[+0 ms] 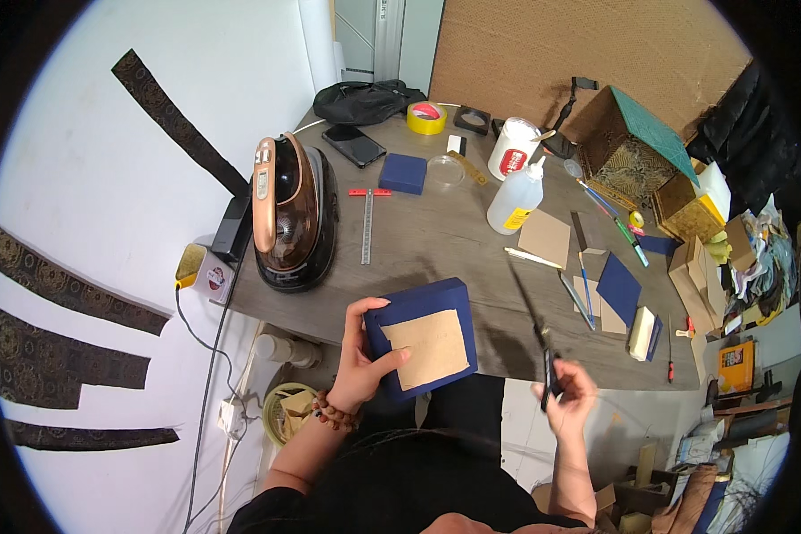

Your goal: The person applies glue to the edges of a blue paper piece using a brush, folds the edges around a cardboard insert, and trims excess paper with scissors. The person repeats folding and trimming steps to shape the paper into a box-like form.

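My left hand point(359, 370) grips a dark blue cloth-covered square box point(422, 292) by its left side, above the table's front edge. A beige paper or board square point(434, 350) with faint marks lies on the box's upward face, and my thumb presses on it. Farther right, my right hand point(571, 397) holds a pair of scissors point(545, 357) by the black handles. Their long blades point up and away over the table, apart from the box. The scissors are blurred, so how far the blades are spread is unclear.
A steam iron point(294, 213) stands on the table's point(427, 240) left side. Behind are a small blue box point(402, 173), a T-shaped ruler point(367, 223), a squeeze bottle point(515, 200) and a white tub point(510, 150). Board pieces point(544, 239), brushes point(587, 294) and a screwdriver point(671, 360) lie right.
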Available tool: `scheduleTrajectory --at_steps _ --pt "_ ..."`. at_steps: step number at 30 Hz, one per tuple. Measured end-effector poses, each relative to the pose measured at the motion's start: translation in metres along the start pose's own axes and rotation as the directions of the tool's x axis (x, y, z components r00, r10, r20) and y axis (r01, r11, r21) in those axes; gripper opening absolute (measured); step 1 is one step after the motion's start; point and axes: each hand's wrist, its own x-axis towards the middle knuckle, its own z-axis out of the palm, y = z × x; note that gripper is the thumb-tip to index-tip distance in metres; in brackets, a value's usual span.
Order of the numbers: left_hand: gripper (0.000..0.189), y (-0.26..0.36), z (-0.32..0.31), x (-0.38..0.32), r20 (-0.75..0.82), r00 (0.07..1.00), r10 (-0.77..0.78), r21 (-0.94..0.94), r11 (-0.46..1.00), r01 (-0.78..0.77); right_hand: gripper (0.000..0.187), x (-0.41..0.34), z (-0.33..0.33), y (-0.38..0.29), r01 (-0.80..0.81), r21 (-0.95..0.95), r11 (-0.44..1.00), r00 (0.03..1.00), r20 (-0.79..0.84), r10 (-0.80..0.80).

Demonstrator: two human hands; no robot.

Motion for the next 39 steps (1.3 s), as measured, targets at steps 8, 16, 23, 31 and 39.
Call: scheduleTrajectory --at_steps 8,16,23,31,39 --pt "0.08 -0.01 -0.013 0.023 0.049 0.986 -0.156 0.008 0.988 0.156 0.038 0.019 0.022 0.009 -0.01 -0.267 0.964 0.989 0.137 0.048" --pt "0.088 -0.05 -0.002 0.021 -0.116 0.984 -0.138 0.064 0.987 0.146 0.037 0.043 0.051 0.05 0.025 -0.262 0.965 0.998 -0.041 -0.037" --pt "0.083 -0.032 -0.008 0.016 0.013 0.966 0.26 0.934 0.342 -0.105 0.046 0.047 0.121 0.02 0.05 -0.245 0.968 0.998 0.054 -0.038" --pt "0.017 0.012 -0.055 0.066 0.097 0.993 0.068 0.707 0.698 -0.117 0.052 0.051 0.146 0.004 0.223 -0.445 0.867 0.975 0.084 -0.208" --pt "0.012 0.03 -0.061 0.095 0.321 0.929 -0.183 0.766 0.627 -0.141 0.056 0.048 0.16 0.01 0.214 -0.462 0.861 0.977 0.089 -0.195"
